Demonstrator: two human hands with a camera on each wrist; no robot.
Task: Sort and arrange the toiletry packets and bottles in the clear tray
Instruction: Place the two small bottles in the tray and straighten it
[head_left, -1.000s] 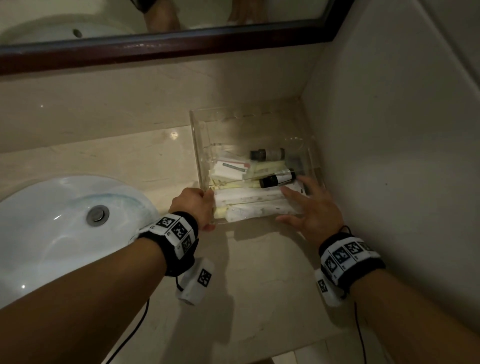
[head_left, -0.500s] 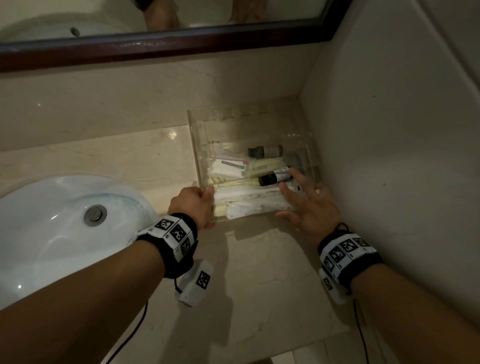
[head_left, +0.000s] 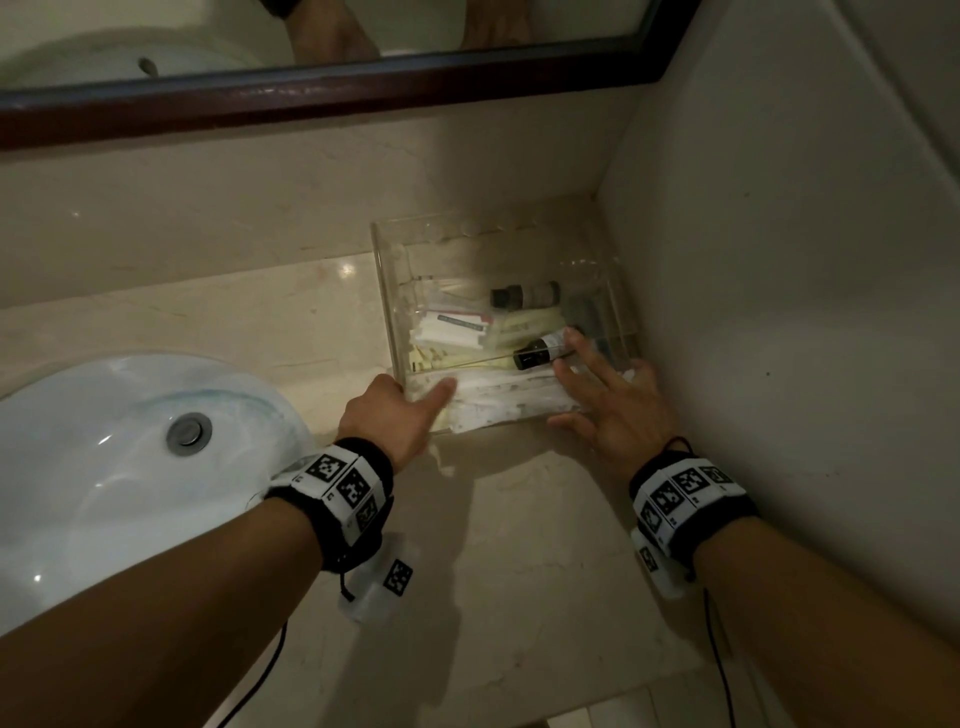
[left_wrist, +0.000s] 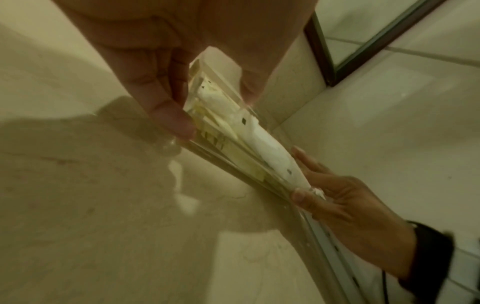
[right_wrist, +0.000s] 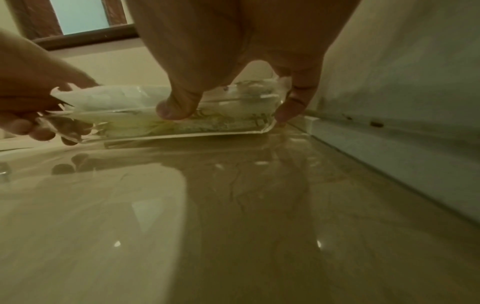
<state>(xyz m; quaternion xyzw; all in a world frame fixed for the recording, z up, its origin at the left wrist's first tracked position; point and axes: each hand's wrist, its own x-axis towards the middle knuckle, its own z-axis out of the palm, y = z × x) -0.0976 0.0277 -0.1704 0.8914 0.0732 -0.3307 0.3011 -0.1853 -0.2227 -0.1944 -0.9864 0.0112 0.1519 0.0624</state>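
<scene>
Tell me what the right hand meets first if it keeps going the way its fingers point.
Probably the dark-capped bottle lying in the clear tray: the right hand has its fingertips right at it, though depth is uncertain.

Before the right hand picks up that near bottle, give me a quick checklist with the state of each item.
1. Tray steadied: ok, left hand grips its near left corner.
2. Right hand free: ok, fingers spread, holding nothing.
3. Near bottle reachable: ok, it lies on its side at the fingertips.
4. Bottle cap closed: cannot tell.
5. Far bottle out of the way: ok, lying apart, further back.
6. Packets sorted: not ok, still a loose pile.
</scene>
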